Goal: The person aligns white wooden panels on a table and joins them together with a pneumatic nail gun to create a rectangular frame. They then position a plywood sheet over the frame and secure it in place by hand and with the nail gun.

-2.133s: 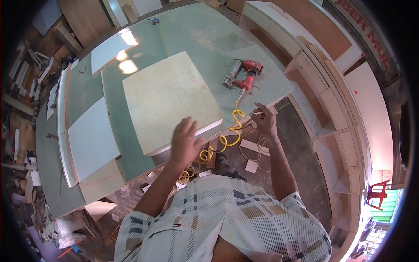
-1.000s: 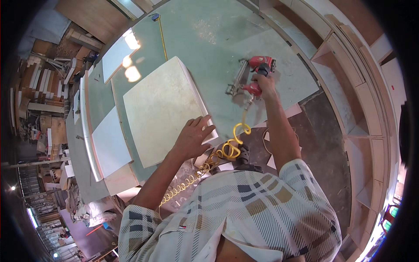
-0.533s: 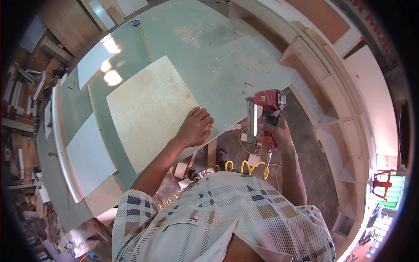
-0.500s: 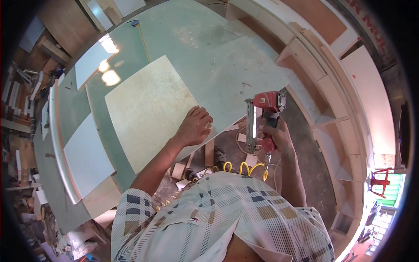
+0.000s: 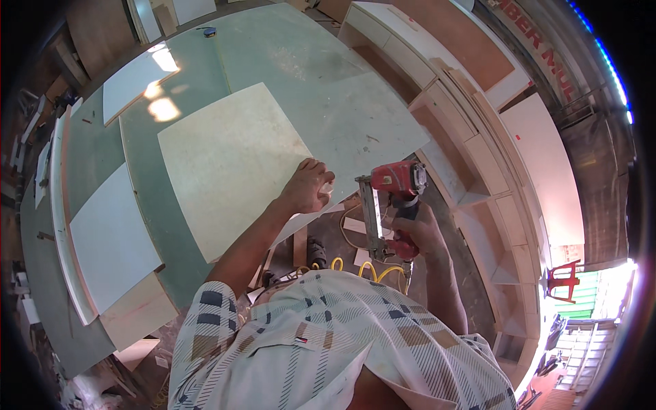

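Observation:
My right hand [image 5: 421, 230] is wrapped round the grip of a red and black pneumatic nail gun [image 5: 398, 179]. Its silver magazine [image 5: 372, 212] stands nearly upright, to the right of my left hand and apart from it. My left hand [image 5: 306, 186] rests at the right edge of a pale square wooden panel [image 5: 225, 160] with its fingers curled in. Something small and pale shows at those fingertips, too little to name. The panel lies flat on a large greenish table [image 5: 342, 102]. A yellow coiled air hose [image 5: 369, 270] runs below the gun.
White boards [image 5: 113, 236] lie at the table's left, beside a long edged strip [image 5: 65, 225]. A blue tape measure [image 5: 209, 32] sits at the far side. Open wooden cabinet frames [image 5: 471, 171] curve along the right. Wood offcuts [image 5: 355, 225] are on the floor.
The nail gun in my right hand has moved left and slightly down, closer to my left hand. My left hand stays at the panel's edge. The whole view has shifted a little.

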Action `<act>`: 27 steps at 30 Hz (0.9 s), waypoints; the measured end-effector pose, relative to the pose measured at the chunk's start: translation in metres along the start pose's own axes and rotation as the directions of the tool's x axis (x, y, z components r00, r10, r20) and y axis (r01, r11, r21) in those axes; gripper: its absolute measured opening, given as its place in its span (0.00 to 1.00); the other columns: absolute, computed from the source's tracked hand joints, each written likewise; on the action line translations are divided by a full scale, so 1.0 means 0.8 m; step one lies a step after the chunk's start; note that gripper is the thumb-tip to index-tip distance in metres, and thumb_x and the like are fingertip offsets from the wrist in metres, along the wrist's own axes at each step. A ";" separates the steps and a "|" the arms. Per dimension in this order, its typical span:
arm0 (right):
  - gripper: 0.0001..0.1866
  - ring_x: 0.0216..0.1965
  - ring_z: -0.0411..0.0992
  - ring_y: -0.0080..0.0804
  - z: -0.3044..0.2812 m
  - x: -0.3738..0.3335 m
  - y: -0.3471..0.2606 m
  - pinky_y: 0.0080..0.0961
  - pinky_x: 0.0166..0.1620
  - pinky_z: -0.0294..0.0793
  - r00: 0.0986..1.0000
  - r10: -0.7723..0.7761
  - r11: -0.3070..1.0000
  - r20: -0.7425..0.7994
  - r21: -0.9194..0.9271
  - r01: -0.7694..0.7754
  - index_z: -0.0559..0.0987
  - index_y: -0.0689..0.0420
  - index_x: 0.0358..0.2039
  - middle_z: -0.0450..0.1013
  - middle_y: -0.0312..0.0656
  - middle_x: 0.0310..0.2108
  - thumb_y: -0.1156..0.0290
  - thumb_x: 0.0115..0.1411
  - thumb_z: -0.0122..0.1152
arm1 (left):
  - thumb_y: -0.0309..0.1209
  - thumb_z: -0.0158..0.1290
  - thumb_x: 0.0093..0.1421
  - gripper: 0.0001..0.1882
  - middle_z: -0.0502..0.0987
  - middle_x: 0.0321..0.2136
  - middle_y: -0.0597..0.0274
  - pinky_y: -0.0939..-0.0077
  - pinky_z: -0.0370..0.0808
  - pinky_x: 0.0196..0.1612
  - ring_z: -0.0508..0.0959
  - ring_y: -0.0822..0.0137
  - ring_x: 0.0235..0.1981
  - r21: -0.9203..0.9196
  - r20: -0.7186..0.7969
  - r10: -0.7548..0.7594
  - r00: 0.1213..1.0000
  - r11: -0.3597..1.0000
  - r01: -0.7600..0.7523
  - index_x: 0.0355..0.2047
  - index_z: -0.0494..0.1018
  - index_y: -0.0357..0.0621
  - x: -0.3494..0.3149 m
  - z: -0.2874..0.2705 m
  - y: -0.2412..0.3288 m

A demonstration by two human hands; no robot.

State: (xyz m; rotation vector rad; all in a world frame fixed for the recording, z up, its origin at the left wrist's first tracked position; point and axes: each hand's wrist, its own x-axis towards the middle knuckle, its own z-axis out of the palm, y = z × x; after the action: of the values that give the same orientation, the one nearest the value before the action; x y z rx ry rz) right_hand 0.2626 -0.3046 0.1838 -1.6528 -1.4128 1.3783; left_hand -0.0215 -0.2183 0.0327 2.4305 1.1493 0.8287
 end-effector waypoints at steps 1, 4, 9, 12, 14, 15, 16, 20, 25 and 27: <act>0.18 0.22 0.73 0.22 0.006 0.000 -0.004 0.25 0.27 0.73 1.000 0.011 1.000 0.014 0.002 -0.011 0.76 0.65 0.40 0.75 0.37 0.24 0.77 0.50 0.72 | 0.33 0.66 0.48 0.19 0.76 0.43 0.56 0.57 0.62 0.68 0.72 0.53 0.56 0.000 -0.005 -0.001 1.000 1.000 0.001 0.41 0.78 0.44 0.000 0.000 0.000; 0.17 0.22 0.73 0.22 0.019 0.003 -0.014 0.25 0.27 0.74 1.000 -0.018 0.999 0.000 -0.048 0.018 0.76 0.65 0.40 0.75 0.37 0.25 0.76 0.52 0.73 | 0.33 0.66 0.48 0.19 0.76 0.43 0.55 0.57 0.63 0.68 0.72 0.52 0.55 -0.021 -0.021 0.004 1.000 1.000 -0.004 0.41 0.78 0.44 -0.002 0.001 0.000; 0.18 0.23 0.75 0.22 0.023 0.017 -0.018 0.24 0.27 0.75 0.997 0.021 0.997 0.073 -0.078 -0.016 0.77 0.65 0.42 0.76 0.37 0.26 0.74 0.54 0.74 | 0.31 0.66 0.48 0.17 0.76 0.42 0.55 0.57 0.64 0.67 0.73 0.52 0.54 -0.036 -0.047 0.012 0.999 0.999 -0.013 0.39 0.78 0.44 -0.002 0.004 -0.002; 0.15 0.23 0.75 0.22 0.030 0.020 -0.023 0.24 0.27 0.77 0.994 0.052 0.989 0.092 -0.141 -0.039 0.78 0.65 0.39 0.76 0.38 0.25 0.74 0.53 0.72 | 0.30 0.66 0.47 0.17 0.76 0.42 0.55 0.57 0.64 0.66 0.73 0.51 0.54 -0.065 -0.068 0.012 0.998 0.998 -0.016 0.38 0.77 0.45 -0.003 0.006 -0.005; 0.12 0.22 0.76 0.23 0.034 0.027 -0.021 0.23 0.27 0.77 0.994 0.049 0.984 0.093 -0.174 -0.032 0.79 0.64 0.36 0.76 0.38 0.23 0.75 0.52 0.71 | 0.29 0.66 0.47 0.17 0.75 0.41 0.56 0.57 0.64 0.66 0.73 0.51 0.53 -0.080 -0.062 0.011 0.998 0.997 -0.016 0.38 0.76 0.46 -0.003 0.007 -0.007; 0.12 0.22 0.76 0.23 0.034 0.034 -0.016 0.23 0.27 0.77 0.993 0.071 0.979 0.099 -0.199 -0.051 0.79 0.64 0.36 0.76 0.38 0.23 0.75 0.53 0.70 | 0.29 0.66 0.47 0.16 0.75 0.41 0.56 0.56 0.64 0.66 0.73 0.51 0.53 -0.094 -0.056 0.013 0.998 0.995 -0.018 0.37 0.75 0.46 -0.003 0.007 -0.007; 0.11 0.22 0.76 0.23 0.037 0.038 -0.015 0.24 0.28 0.77 0.990 0.094 0.972 0.105 -0.224 -0.068 0.79 0.64 0.36 0.77 0.38 0.23 0.74 0.53 0.70 | 0.29 0.66 0.47 0.16 0.75 0.41 0.56 0.56 0.64 0.66 0.73 0.51 0.53 -0.097 -0.057 0.009 0.998 0.995 -0.015 0.37 0.75 0.46 -0.004 0.007 -0.007; 0.11 0.23 0.77 0.23 0.045 0.040 -0.024 0.24 0.28 0.77 0.987 0.116 0.965 0.111 -0.250 -0.085 0.79 0.63 0.36 0.77 0.38 0.23 0.74 0.53 0.70 | 0.27 0.66 0.46 0.17 0.75 0.40 0.56 0.56 0.65 0.65 0.73 0.50 0.52 -0.104 -0.090 -0.003 0.996 0.995 -0.007 0.36 0.74 0.47 -0.004 0.007 -0.005; 0.12 0.23 0.77 0.24 0.047 0.045 -0.024 0.25 0.28 0.77 0.985 0.116 0.955 0.126 -0.286 -0.076 0.79 0.64 0.37 0.77 0.39 0.23 0.74 0.53 0.69 | 0.26 0.66 0.46 0.17 0.74 0.40 0.55 0.56 0.65 0.65 0.73 0.50 0.52 -0.118 -0.070 -0.018 0.997 0.993 0.010 0.37 0.74 0.47 -0.004 0.007 -0.005; 0.13 0.23 0.77 0.25 0.052 0.045 -0.032 0.26 0.28 0.77 0.985 0.115 0.942 0.128 -0.330 -0.067 0.79 0.64 0.37 0.78 0.39 0.24 0.73 0.53 0.70 | 0.25 0.65 0.45 0.17 0.74 0.40 0.55 0.56 0.65 0.66 0.73 0.50 0.52 -0.103 -0.078 -0.023 0.997 0.995 0.015 0.37 0.75 0.46 -0.005 0.007 -0.007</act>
State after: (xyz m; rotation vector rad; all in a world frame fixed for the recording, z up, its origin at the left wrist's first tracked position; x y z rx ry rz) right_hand 0.2122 -0.2719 0.1811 -1.8753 -1.7448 1.3982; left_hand -0.0232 -0.2185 0.0236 2.3189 1.1270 0.9621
